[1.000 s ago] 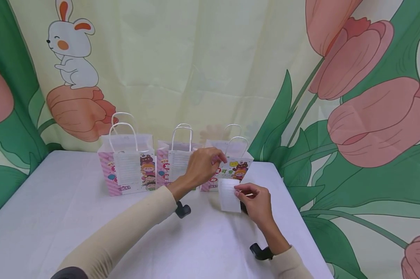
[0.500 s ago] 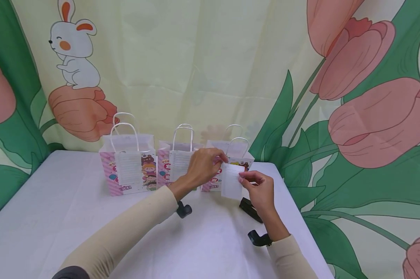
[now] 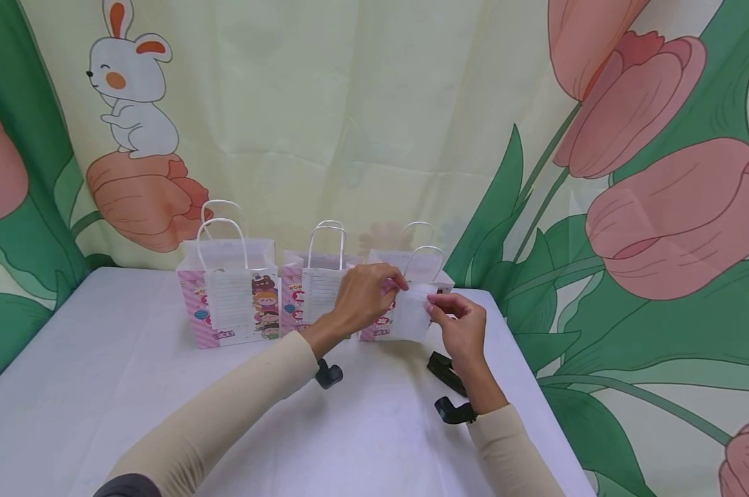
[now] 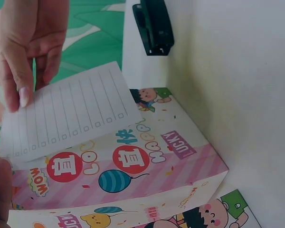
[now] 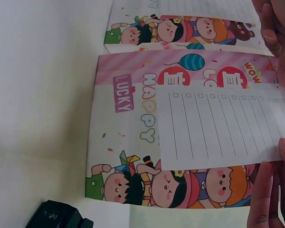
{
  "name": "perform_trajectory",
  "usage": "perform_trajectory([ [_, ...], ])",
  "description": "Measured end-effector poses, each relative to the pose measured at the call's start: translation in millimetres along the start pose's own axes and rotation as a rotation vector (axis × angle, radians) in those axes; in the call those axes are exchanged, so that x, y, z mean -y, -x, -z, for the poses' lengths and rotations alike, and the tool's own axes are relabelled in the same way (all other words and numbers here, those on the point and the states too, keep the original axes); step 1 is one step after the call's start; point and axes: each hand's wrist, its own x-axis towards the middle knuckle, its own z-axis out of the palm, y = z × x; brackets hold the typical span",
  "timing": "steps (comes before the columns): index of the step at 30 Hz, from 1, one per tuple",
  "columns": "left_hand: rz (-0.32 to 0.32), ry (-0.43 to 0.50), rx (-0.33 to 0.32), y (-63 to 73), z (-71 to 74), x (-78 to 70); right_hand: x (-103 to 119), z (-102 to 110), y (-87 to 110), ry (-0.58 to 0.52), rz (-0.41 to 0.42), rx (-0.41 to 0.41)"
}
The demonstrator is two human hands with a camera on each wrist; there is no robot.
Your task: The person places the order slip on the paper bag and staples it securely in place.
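Note:
A white lined checklist sheet [image 3: 410,317] lies close against the front of the rightmost gift bag [image 3: 376,333], which is pink and white with cartoon children. My right hand [image 3: 464,328] pinches the sheet by its upper right edge between thumb and fingers. At the bag's top rim, my left hand [image 3: 364,295] grips the edge, its fingertips right beside the sheet's upper left corner. Seen from the left wrist, the sheet [image 4: 71,114] slants across the printed front, covering part of it. The right wrist view shows the sheet [image 5: 218,128] over the lettering, checkboxes toward the pink strip.
Two similar bags, a left one [image 3: 190,314] and a middle one [image 3: 292,310], stand in a row, each with a lined sheet on its front. A black stapler [image 3: 445,373] lies on the white tablecloth [image 3: 362,428] below my right hand. A printed curtain [image 3: 374,124] hangs behind.
My right hand has lifted the sheet up and toward the right bag until it overlaps the bag's front. The stapler has come into fuller view. My left hand stays at the rim.

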Motion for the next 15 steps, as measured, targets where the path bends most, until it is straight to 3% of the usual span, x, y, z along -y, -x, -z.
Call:
perform_trajectory([
  [15, 0.0, -0.048, -0.019, -0.2, -4.0, -0.2, 1.6, -2.2, 0.1, 0.011, -0.016, 0.0],
])
